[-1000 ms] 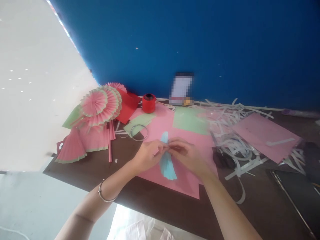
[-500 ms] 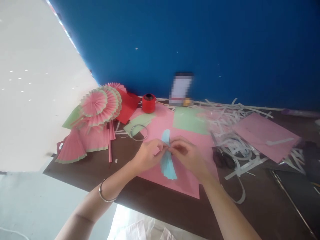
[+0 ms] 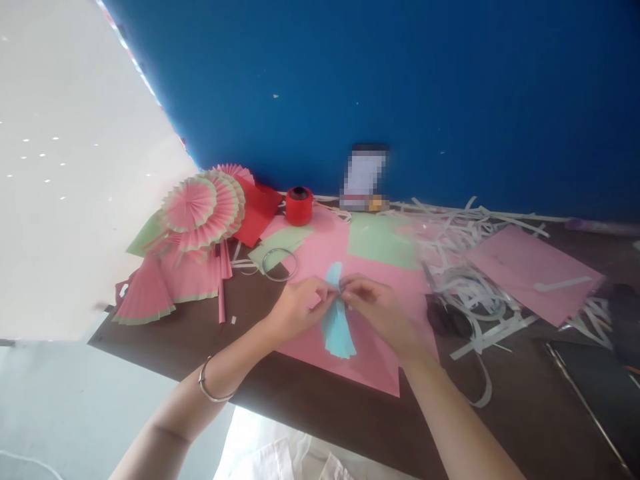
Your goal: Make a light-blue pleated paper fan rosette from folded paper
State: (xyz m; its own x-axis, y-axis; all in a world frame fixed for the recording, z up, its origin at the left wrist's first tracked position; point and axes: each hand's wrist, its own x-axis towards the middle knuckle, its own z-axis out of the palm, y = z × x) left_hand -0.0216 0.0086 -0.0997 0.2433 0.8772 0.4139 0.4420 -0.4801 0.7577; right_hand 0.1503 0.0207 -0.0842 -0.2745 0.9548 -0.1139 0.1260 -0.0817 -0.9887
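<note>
A pleated light-blue paper (image 3: 340,333) stands between my hands, pinched in at its middle and flared at its lower end. My left hand (image 3: 303,307) closes thumb and fingers on its narrow waist from the left. From the other side my right hand (image 3: 373,303) pinches at the same spot, fingertips nearly meeting those of the left. What exactly lies between the right fingertips is too small to make out. Beneath both hands a large pink sheet (image 3: 373,373) covers part of the dark table (image 3: 240,360).
Pink-and-green pleated fans (image 3: 190,207) are heaped at the left. A red tape roll (image 3: 299,207) and a phone-like blurred object (image 3: 365,177) are by the blue wall. White paper strips (image 3: 470,293), dark-handled scissors (image 3: 450,321) and a pink sheet (image 3: 535,267) lie at the right.
The hands stay at the blue paper's waist; the right fingertips have shifted slightly. The paper's lower folds have turned a little, and the whole view has moved marginally.
</note>
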